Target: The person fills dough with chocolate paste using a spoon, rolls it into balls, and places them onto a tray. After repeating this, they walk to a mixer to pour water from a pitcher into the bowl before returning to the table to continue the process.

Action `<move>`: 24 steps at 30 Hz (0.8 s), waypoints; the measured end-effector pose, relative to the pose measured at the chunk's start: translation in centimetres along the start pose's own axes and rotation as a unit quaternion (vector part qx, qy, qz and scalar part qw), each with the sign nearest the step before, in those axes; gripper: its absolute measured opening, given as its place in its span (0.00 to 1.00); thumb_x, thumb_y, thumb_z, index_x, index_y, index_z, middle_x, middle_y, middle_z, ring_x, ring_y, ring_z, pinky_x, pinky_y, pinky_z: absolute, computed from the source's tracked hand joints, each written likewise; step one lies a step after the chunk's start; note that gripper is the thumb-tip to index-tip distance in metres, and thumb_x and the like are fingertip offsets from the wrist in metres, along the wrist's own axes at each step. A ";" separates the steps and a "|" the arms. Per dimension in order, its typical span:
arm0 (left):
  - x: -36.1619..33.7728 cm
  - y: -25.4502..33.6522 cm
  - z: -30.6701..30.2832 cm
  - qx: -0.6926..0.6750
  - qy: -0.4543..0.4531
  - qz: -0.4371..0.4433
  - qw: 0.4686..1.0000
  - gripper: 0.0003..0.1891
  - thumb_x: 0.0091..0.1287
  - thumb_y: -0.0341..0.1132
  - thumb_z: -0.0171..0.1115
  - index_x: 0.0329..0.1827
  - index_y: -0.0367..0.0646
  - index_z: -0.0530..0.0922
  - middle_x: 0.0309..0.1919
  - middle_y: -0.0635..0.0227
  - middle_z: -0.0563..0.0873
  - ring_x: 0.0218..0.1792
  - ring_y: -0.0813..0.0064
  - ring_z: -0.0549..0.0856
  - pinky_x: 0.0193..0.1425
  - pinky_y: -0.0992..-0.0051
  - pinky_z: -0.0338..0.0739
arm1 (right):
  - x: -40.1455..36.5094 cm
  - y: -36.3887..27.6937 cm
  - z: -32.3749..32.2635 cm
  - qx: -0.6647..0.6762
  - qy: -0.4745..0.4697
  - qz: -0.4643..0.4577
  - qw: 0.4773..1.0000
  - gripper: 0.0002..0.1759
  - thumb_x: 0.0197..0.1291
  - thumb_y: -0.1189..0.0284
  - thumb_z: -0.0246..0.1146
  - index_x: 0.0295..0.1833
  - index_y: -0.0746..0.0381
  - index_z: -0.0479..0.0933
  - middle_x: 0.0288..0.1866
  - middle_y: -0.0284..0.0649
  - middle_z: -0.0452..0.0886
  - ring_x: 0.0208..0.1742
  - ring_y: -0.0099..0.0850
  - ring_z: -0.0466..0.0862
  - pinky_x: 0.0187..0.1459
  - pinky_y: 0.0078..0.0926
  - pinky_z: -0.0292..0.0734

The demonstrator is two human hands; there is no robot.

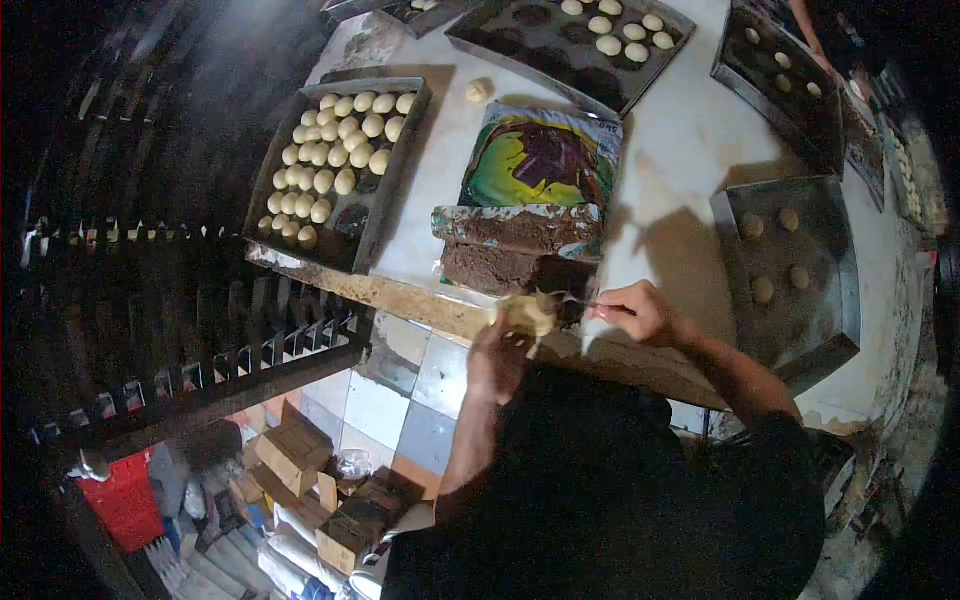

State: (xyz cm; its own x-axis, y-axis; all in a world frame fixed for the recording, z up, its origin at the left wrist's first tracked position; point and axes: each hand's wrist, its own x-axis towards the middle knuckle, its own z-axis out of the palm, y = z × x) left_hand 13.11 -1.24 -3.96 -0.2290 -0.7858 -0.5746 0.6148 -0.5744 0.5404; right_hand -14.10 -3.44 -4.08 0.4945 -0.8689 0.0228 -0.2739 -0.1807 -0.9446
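Observation:
My left hand (499,358) holds a flattened piece of pale dough (527,315) at the table's front edge. My right hand (640,312) is closed round the handle of a slim metal utensil (582,301), whose tip reaches the dough's right side; the shape of that tip is unclear. Just beyond both hands lies an opened bag (545,160), green, yellow and purple, with its edge folded back. A thick block of dark brown paste (490,268) shows at its near end, with a hollow at the right.
A metal tray (395,195) at left bears rows of dough balls. Another tray (640,85) with dough balls stands at the back, and a third (815,310) at right holds several. One dough ball (479,91) sits on the white tabletop (660,160). Cardboard boxes (295,455) are on the floor.

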 end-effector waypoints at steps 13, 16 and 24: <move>-0.9 3.2 2.4 -0.050 -0.044 0.075 0.995 0.21 0.75 0.43 0.51 0.63 0.37 0.71 0.60 0.59 0.77 0.62 0.63 0.76 0.71 0.63 0.69 | -2.3 0.2 4.8 -0.357 0.256 -0.042 0.897 0.20 0.57 0.79 0.63 0.56 0.64 0.80 0.46 0.50 0.76 0.40 0.43 0.83 0.42 0.35 0.81; -2.4 3.2 2.4 -0.044 -0.086 0.085 0.992 0.22 0.74 0.43 0.54 0.65 0.39 0.69 0.60 0.60 0.77 0.62 0.64 0.76 0.70 0.63 0.68 | 1.3 -5.2 7.5 0.015 0.219 -0.021 0.975 0.13 0.65 0.78 0.61 0.52 0.73 0.80 0.51 0.45 0.74 0.43 0.31 0.82 0.47 0.30 0.82; -10.4 1.9 -1.1 0.441 0.014 0.487 0.754 0.38 0.74 0.35 0.52 0.77 0.30 0.41 0.70 0.43 0.60 0.70 0.54 0.65 0.74 0.61 0.57 | 3.8 -16.5 16.9 0.000 0.262 -0.118 0.958 0.20 0.49 0.72 0.74 0.46 0.70 0.81 0.49 0.44 0.75 0.40 0.30 0.84 0.39 0.27 0.83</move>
State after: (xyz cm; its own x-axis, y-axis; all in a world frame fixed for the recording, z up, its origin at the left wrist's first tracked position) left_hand 17.45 6.10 2.34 0.0303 -0.9353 0.3524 -0.2612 0.3329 0.9060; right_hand 6.21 4.04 6.11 0.0615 -0.9158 0.3968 -0.2044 -0.4007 -0.8931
